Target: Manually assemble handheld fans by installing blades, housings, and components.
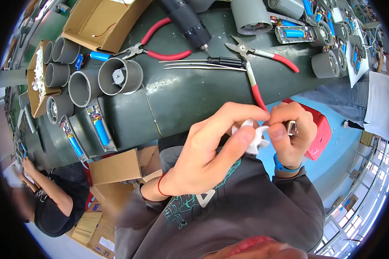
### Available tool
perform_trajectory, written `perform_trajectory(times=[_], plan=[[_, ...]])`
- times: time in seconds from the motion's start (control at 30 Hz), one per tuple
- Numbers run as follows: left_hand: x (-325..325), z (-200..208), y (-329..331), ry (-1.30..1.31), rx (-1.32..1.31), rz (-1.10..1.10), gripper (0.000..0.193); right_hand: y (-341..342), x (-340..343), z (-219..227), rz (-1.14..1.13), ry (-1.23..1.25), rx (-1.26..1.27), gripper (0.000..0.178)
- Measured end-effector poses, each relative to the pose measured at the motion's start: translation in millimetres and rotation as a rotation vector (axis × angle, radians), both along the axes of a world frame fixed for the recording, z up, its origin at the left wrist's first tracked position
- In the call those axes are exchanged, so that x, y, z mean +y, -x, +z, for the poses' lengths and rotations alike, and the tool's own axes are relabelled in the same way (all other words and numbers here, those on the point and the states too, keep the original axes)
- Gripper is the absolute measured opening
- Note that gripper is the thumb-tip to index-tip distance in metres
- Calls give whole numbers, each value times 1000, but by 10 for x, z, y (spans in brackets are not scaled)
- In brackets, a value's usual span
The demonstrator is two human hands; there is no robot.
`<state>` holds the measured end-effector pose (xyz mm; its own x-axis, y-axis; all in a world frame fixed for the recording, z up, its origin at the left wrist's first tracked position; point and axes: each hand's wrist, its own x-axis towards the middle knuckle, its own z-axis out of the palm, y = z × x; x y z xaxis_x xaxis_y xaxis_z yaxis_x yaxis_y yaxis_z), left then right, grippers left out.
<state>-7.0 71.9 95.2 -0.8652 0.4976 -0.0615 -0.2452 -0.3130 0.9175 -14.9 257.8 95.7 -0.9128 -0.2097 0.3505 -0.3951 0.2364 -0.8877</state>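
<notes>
My left hand (pixel 212 151) is closed, pinching a small white fan wheel (pixel 258 141) with several blades between thumb and fingers. Close beside it, my right hand (pixel 296 142) is curled around a small shiny metal piece (pixel 292 127), most of it hidden by the fingers. Its thumb and fingertips come right up to the fan wheel's edge; whether they touch it I cannot tell. Both hands are raised in front of my body, off the near table edge. Just beyond them lie cutting pliers (pixel 247 64) with red and white handles.
On the green table (pixel 186 95) lie thin screwdrivers (pixel 220 62), a black power screwdriver (pixel 188 23) and red-handled pliers (pixel 147 47). Grey cylindrical housings (pixel 121 77) and battery assemblies (pixel 100 125) stand left, more at right. A red stool (pixel 320 134) is beside me; a co-worker (pixel 52 198) sits left.
</notes>
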Motion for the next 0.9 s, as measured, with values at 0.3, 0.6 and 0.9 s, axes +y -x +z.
perform_trajectory(times=[0.3, 0.6, 0.9], plan=[[188, 54, 38, -111, -175, 13, 7, -113, 202, -76, 20, 285, -305, 30], [289, 51, 64, -132, -201, 11, 6, -64, 280, -163, 75, 90, -159, 26], [312, 42, 77, -45, -126, 36, 11, -27, 348, -153, 142, 31, -113, 25]])
